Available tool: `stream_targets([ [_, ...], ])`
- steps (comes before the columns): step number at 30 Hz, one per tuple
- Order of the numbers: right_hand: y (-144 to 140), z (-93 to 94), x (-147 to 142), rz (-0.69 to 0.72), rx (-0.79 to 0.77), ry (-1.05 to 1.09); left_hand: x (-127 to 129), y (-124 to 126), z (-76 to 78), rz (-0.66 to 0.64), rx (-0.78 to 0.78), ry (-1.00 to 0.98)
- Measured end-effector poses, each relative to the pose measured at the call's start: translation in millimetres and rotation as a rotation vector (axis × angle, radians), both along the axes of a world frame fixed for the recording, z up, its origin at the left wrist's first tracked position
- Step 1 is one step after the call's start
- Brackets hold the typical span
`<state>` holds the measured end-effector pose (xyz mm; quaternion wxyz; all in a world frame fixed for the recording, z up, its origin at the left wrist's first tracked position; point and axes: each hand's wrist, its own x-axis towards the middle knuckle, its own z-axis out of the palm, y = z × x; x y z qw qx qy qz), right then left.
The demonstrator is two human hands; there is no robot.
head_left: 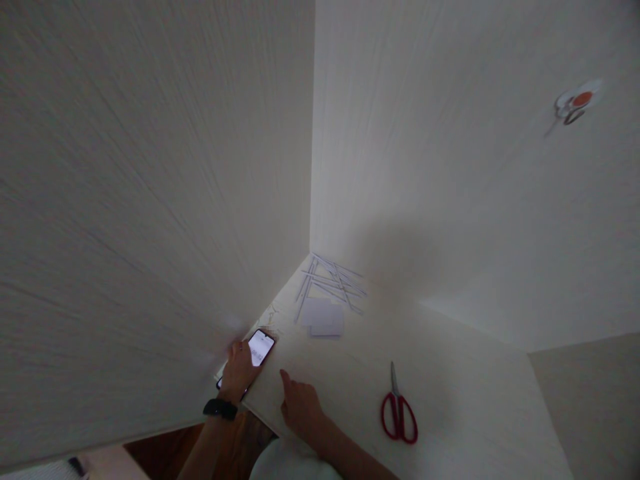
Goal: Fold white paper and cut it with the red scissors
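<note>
A lit smartphone [262, 346] lies near the left edge of the white tabletop, close to the wall, with digits on its screen that are too small to read. My left hand [238, 369] rests across the phone's lower part, its fingers curled at the phone's side; a dark band circles that wrist. To the right, my right hand [303, 408] hovers over or rests on the table, one finger extended toward the phone and the others bent, holding nothing. Red-handled scissors [399, 410] lie farther right, blades pointing away from me.
Several thin white paper strips or sticks [336, 283] lie in a loose heap at the corner. Before them are small white paper pieces [327, 319], overlapping. Pale walls [240, 167] rise at left and behind. A hook [575, 107] with an orange dot is on the right wall.
</note>
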<state>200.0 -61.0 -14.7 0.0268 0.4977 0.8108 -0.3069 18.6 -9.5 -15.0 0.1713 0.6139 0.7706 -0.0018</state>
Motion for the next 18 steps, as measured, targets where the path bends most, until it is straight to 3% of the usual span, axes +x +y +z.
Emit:
stream_targets([
  [5, -1, 1.8, 16, -0.083, -0.003, 0.011, 0, -1, -4.1, 0.034, 0.013, -0.010],
  [10, -14, -2.4, 51, -0.273, 0.013, -0.006, 9, 3, -2.9, -0.024, 0.120, -0.100],
  [13, -24, -7.4, 80, -0.412, 0.030, -0.010, 35, 4, -5.7, -0.110, 0.192, -0.198],
  [18, -47, -20.3, 125, -0.612, 0.116, -0.002, 109, -5, -21.7, -0.257, 0.252, -0.344],
])
